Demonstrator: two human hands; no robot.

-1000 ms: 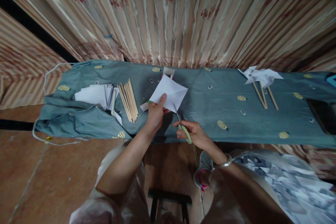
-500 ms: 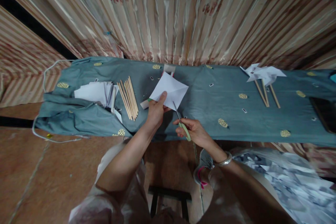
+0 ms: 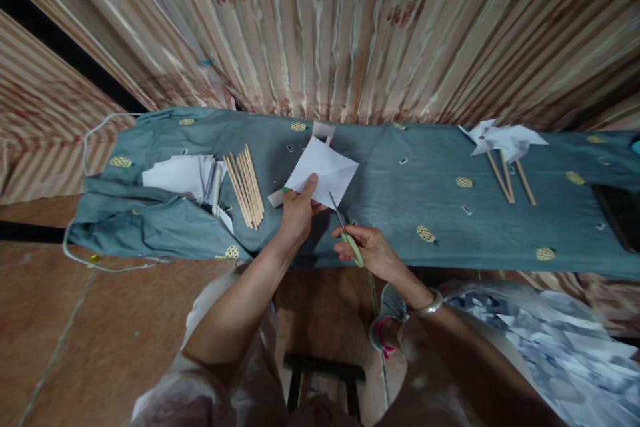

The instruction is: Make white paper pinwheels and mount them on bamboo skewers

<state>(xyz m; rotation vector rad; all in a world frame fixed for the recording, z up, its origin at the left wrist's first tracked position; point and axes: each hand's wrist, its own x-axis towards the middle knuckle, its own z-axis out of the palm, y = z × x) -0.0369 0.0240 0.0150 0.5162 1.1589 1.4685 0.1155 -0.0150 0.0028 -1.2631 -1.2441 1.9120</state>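
Note:
My left hand [image 3: 299, 208] pinches a square sheet of white paper [image 3: 325, 168], thumb on top and fingers beneath. The sheet is held above the table with one corner toward me, and faint creases show on it. In my right hand [image 3: 370, 250] is a pair of scissors [image 3: 354, 247] with light green handles. Their blades lie at the sheet's near corner and point in toward its middle. Partly hidden under the paper is a small box [image 3: 324, 131], whose contents I cannot make out.
Several wooden sticks [image 3: 245, 187] and a stack of white paper [image 3: 175, 177] lie left on the green cloth [image 3: 390, 200]. Paper pinwheels [image 3: 505, 140] on sticks lie to the right, near a dark phone [image 3: 617, 217]. A bag of paper pieces [image 3: 565, 347] stands at lower right.
Almost nothing differs. Both hands, the sheet and the scissors hold nearly the same place; the view has shifted very slightly.

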